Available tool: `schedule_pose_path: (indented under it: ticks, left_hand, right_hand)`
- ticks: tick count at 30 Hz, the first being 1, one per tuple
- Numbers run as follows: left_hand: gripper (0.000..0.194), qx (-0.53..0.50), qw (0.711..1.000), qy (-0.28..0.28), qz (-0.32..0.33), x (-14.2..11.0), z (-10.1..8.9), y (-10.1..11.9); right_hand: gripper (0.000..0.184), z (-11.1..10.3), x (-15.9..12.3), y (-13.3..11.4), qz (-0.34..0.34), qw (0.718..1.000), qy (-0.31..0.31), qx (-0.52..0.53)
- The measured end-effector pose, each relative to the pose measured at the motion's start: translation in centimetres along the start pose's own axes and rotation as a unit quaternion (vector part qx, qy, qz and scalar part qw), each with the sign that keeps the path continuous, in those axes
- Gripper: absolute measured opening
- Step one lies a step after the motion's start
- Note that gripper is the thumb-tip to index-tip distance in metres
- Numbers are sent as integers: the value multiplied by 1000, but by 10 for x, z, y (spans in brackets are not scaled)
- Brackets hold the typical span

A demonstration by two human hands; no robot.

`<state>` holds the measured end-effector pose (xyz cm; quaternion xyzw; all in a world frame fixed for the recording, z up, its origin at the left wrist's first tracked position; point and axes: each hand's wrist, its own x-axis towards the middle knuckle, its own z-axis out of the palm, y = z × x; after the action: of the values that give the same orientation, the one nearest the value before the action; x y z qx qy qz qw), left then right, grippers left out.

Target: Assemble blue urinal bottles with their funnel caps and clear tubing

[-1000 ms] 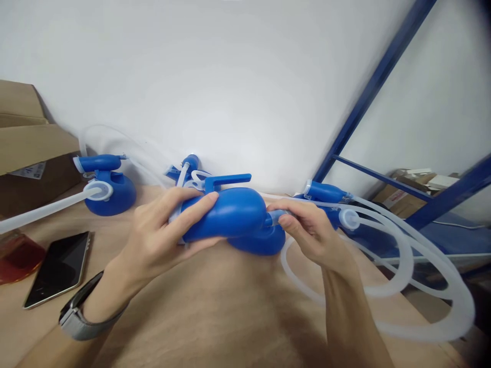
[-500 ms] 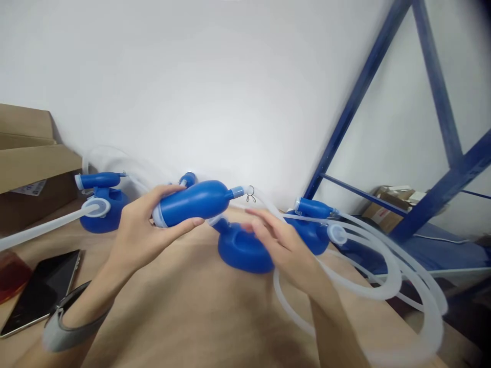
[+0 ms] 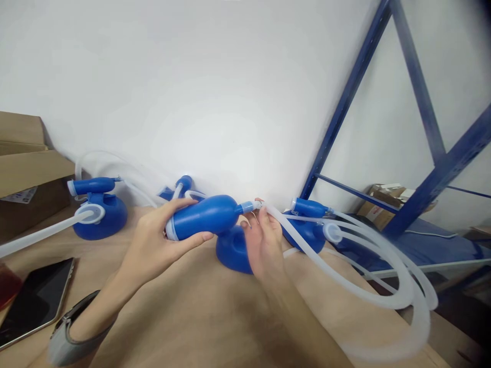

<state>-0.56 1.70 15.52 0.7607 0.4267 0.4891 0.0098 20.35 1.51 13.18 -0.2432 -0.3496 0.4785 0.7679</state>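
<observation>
My left hand [image 3: 153,245] is wrapped round a blue bottle-shaped plastic cup [image 3: 205,217], which has a whitish rim at its wide left end. A clear connector [image 3: 248,206] on its narrow neck joins a translucent hose [image 3: 307,248]. At that joint my right hand [image 3: 266,243] pinches a small wire hose clamp [image 3: 260,203], partly hidden by the fingertips. Behind and below the right hand stands a blue plastic container [image 3: 232,250], partly covered by it.
Blue containers with cups and hoses stand left [image 3: 102,214] and right [image 3: 303,230], near the wall. A phone [image 3: 38,299] and a cardboard box [image 3: 34,174] are at the left. Looped hoses [image 3: 406,276] hang over the right table edge, beside a blue metal rack [image 3: 345,107].
My right hand has moved up to the hose joint and closed its fingers on the wire clamp. The cup in my left hand sits slightly lower and further right in view.
</observation>
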Motion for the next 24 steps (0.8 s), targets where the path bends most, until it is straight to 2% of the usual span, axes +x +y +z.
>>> schedule_pose_path:
  ticks: [6, 12, 18, 24]
  left_hand:
    - [56, 10, 998, -21, 50, -3, 6, -1]
    - [59, 19, 994, -46, 94, -5, 7, -7]
    - [57, 42, 994, -32, 91, -2, 0, -10]
    - [63, 46, 996, -16, 80, 1, -6, -14]
  right_hand:
    - [29, -1, 1, -1, 21, 999, -23, 4]
    - [36, -8, 6, -11, 40, 993, -107, -21]
    - [33, -9, 6, -14, 109, 984, -139, -4]
    - [24, -10, 8, -6, 134, 980, -144, 8]
